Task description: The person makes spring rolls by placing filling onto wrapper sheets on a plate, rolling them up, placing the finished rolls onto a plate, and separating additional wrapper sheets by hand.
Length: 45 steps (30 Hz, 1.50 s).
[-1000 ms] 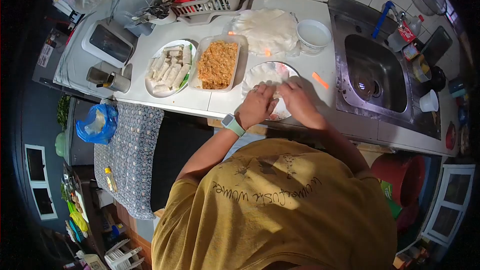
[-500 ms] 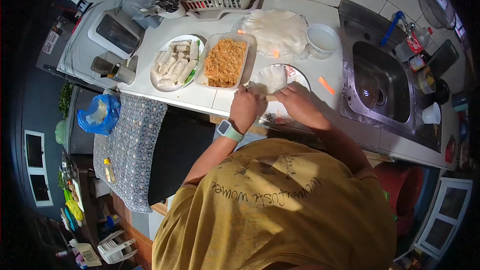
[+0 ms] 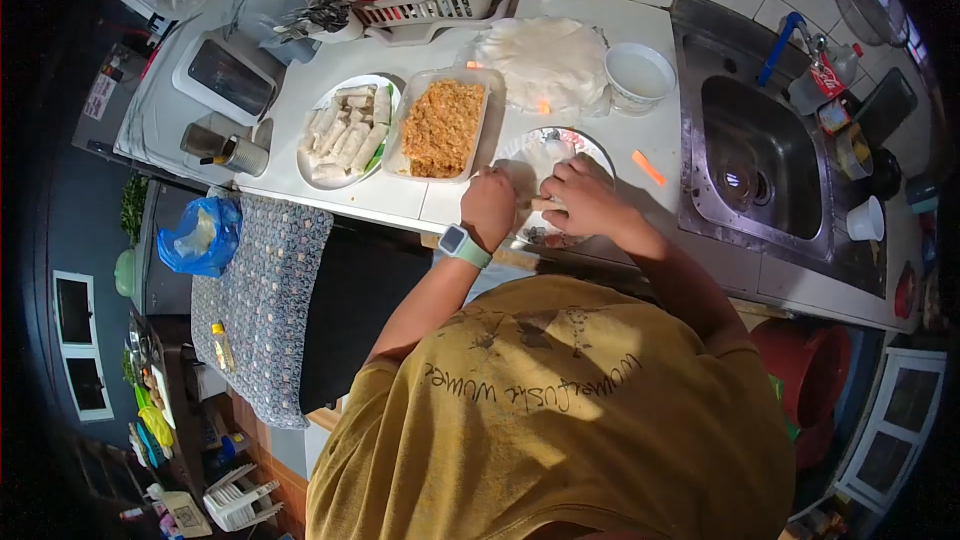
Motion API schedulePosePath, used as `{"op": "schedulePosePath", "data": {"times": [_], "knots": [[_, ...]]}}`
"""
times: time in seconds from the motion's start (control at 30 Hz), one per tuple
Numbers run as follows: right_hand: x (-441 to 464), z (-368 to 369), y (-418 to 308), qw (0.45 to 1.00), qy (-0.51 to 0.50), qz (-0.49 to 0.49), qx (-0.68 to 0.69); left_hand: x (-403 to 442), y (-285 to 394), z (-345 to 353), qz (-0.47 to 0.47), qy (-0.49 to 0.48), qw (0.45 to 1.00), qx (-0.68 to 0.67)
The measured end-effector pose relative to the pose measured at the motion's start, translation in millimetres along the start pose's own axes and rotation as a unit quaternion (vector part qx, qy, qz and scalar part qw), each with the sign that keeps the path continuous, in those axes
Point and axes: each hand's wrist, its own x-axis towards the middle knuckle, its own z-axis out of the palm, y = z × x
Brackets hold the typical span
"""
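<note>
So, left to right: well out past my left hand there's a plate of rolls (image 3: pixel 345 142), then the tub of orange filling (image 3: pixel 440 128), nearer. My left hand (image 3: pixel 489 208) is at the left end of the roll (image 3: pixel 546 205); fingers hidden, can't tell if they're pinching. My right hand (image 3: pixel 585 198) is curled onto the roll, over the small plate (image 3: pixel 598 154). It's further over than half a second ago, and less wrapper (image 3: pixel 548 151) shows beyond my fingers, so I'd say the rolling's further along. Orange strip (image 3: pixel 648 168) lies just right of my grip.
</note>
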Motion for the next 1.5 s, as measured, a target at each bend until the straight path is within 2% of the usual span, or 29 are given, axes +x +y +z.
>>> {"op": "schedulePosePath", "data": {"times": [0.17, 0.23, 0.27, 0.33, 0.47, 0.53, 0.67, 0.77, 0.83, 0.97, 1.03, 1.07, 1.13, 1.17, 1.27, 1.33, 1.37, 1.4, 1.47, 1.5], "knots": [[-3.0, 0.1, -2.8, 1.0, 0.031, -0.006, -0.004, 3.6, 4.9, -2.3, 0.0, 0.016, 0.998, 0.053], [-3.6, -3.6, -4.9, 0.999, -0.03, 0.026, 0.026, 3.8, 14.5, -14.6, -0.015, 0.029, 0.999, 0.014], [-3.0, -4.4, -5.1, 0.999, -0.029, 0.026, 0.028, 3.9, 16.9, -19.4, -0.014, 0.028, 0.999, 0.015], [-0.4, -6.0, -4.0, 0.999, -0.049, 0.025, 0.0, 4.9, 20.6, -27.7, -0.06, -0.057, 0.991, -0.107], [0.9, -0.7, 0.4, 0.999, -0.039, 0.024, 0.018, 2.3, 17.3, -35.4, -0.021, -0.086, 0.986, -0.144], [1.2, 2.6, 2.1, 0.999, -0.036, 0.031, 0.004, 1.9, 13.6, -26.9, 0.002, -0.045, 0.985, -0.169], [0.6, 4.1, 0.5, 0.999, -0.029, 0.031, -0.01, -1.1, 19.9, -17.0, -0.03, -0.051, 0.984, -0.17], [2.2, 2.7, -1.2, 0.999, -0.032, 0.032, -0.015, -2.5, 29.7, -15.8, -0.036, -0.006, 0.987, -0.158], [1.9, 1.3, -1.6, 0.998, -0.042, 0.029, -0.037, -0.7, 35.2, -15.0, -0.02, 0.061, 0.981, -0.182], [1.7, 8.8, 2.7, 0.995, -0.058, 0.037, -0.068, -2.0, 44.8, -18.2, 0.006, 0.049, 0.972, -0.23], [3.0, 5.3, 0.8, 0.992, -0.076, 0.058, -0.086, -3.6, 42.9, -7.9, 0.072, 0.027, 0.958, -0.275], [3.4, 1.9, 1.5, 0.992, -0.075, 0.058, -0.087, -4.9, 41.1, -4.3, 0.073, 0.027, 0.958, -0.275], [5.8, -8.4, 5.5, 0.993, -0.11, 0.03, 0.012, -7.8, 39.1, -3.7, 0.138, 0.007, 0.956, -0.257], [8.8, -14.6, 7.3, 0.993, -0.11, 0.03, 0.012, -10.1, 38.3, -4.1, 0.138, 0.007, 0.957, -0.257], [24.6, -30.3, 21.3, 0.954, -0.275, 0.083, 0.087, -14.0, 38.5, -10.9, 0.183, 0.024, 0.965, -0.187], [23.6, -28.5, 38.1, 0.932, -0.257, 0.127, 0.224, -14.3, 37.0, -5.3, 0.206, 0.056, 0.956, -0.199], [25.5, -18.5, 49.2, 0.945, -0.209, 0.074, 0.24, -15.2, 36.6, -3.2, 0.206, 0.056, 0.956, -0.199], [28.0, -10.5, 54.2, 0.945, -0.208, 0.074, 0.239, -15.8, 36.2, -1.4, 0.196, 0.044, 0.962, -0.185], [35.9, 2.2, 59.3, 0.88, -0.139, 0.227, 0.394, -15.3, 36.2, -2.5, 0.185, 0.033, 0.967, -0.172], [46.7, 1.0, 54.6, 0.895, -0.145, 0.279, 0.316, -15.1, 37.2, -5.8, 0.202, 0.028, 0.97, -0.132]]}}
